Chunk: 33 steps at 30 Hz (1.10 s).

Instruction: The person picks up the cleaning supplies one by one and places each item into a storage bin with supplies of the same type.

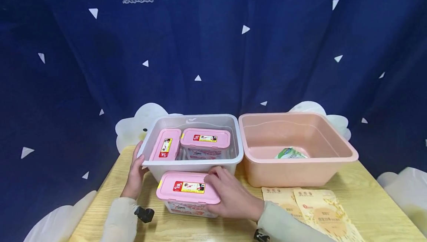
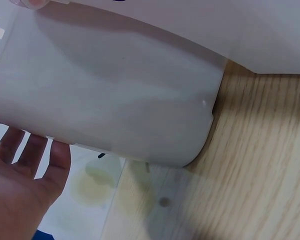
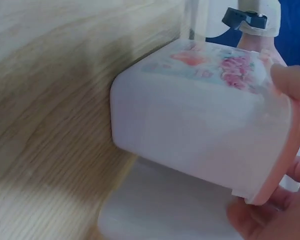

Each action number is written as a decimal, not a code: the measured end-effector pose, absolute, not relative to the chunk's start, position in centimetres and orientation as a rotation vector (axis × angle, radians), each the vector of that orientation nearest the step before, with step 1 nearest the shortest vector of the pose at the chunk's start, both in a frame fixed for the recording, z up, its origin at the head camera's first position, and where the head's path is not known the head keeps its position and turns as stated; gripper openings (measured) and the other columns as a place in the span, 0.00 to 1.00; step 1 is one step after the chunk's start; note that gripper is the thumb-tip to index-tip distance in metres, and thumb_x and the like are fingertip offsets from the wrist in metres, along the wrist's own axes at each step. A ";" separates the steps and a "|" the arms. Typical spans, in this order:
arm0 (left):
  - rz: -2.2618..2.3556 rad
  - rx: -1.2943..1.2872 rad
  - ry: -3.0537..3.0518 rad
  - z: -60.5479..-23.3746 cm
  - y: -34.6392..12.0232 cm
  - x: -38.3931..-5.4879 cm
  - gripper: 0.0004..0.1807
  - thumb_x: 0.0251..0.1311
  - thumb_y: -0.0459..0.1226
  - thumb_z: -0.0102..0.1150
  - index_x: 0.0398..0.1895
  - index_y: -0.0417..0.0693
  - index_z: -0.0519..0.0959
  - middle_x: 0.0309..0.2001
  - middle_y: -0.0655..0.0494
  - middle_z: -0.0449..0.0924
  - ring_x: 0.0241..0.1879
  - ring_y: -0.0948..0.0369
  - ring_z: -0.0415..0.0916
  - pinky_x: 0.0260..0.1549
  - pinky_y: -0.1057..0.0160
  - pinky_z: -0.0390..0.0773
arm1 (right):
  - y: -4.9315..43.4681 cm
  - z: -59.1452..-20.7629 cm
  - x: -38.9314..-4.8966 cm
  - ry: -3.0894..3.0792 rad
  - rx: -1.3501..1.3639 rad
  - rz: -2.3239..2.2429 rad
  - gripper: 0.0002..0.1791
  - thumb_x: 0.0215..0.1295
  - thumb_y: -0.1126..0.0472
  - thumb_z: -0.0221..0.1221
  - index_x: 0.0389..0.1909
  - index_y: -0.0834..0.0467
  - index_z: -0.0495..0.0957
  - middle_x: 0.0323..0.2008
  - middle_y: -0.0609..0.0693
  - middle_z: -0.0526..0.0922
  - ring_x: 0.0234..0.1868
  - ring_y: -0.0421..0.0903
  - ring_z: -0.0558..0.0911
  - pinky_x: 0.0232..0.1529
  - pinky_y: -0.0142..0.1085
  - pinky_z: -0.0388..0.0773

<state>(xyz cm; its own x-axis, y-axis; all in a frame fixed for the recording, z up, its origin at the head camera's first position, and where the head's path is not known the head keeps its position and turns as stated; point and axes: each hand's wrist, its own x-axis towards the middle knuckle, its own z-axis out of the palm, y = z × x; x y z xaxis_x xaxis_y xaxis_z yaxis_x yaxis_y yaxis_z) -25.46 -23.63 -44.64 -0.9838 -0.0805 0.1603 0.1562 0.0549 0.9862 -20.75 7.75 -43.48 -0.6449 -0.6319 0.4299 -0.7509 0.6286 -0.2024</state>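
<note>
My right hand (image 1: 233,195) grips the right end of a box with a pink lid (image 1: 188,187), thumb on its near side and fingers at its far side. In the right wrist view the box's white end and flower-printed side (image 3: 237,72) show above the wood. With my left hand (image 1: 133,173) I hold the left front corner of a grey plastic basin (image 1: 193,163); the left wrist view shows its fingers (image 2: 59,155) against the basin's wall. Two more pink-lidded boxes are inside it, one lengthwise at the left (image 1: 166,143), one crosswise (image 1: 207,138).
To the right of the grey basin stands a pink plastic basin (image 1: 300,171) with a green-and-white packet (image 1: 290,153) in it. Two beige flat packets (image 1: 325,212) overlap on the wooden table (image 1: 373,194) in front. A dark blue curtain (image 1: 220,49) hangs behind.
</note>
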 end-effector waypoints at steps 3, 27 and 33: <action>-2.046 -0.082 -2.153 -44.7 -23.5 -25.5 0.26 0.66 0.51 0.23 0.69 0.76 0.43 0.70 0.57 0.47 0.62 0.59 0.54 0.51 0.57 0.59 | 7.8 -43.2 -20.7 -2.598 1.103 0.576 0.43 0.37 0.40 0.67 0.58 0.51 0.66 0.54 0.44 0.66 0.51 0.40 0.66 0.50 0.36 0.72; -2.046 -0.057 -2.159 -44.2 -23.5 -25.5 0.26 0.66 0.52 0.24 0.68 0.79 0.43 0.71 0.59 0.47 0.63 0.60 0.53 0.51 0.58 0.59 | 6.1 -43.7 -21.2 -2.688 1.012 0.592 0.50 0.31 0.38 0.68 0.58 0.55 0.63 0.46 0.44 0.73 0.47 0.40 0.71 0.56 0.36 0.68; -2.044 -0.066 -2.157 -44.4 -23.5 -25.4 0.26 0.67 0.51 0.23 0.68 0.77 0.43 0.71 0.58 0.46 0.63 0.60 0.52 0.51 0.58 0.59 | 6.1 -44.1 -21.1 -2.701 0.944 0.692 0.45 0.28 0.39 0.69 0.54 0.50 0.67 0.43 0.39 0.74 0.45 0.37 0.71 0.50 0.33 0.70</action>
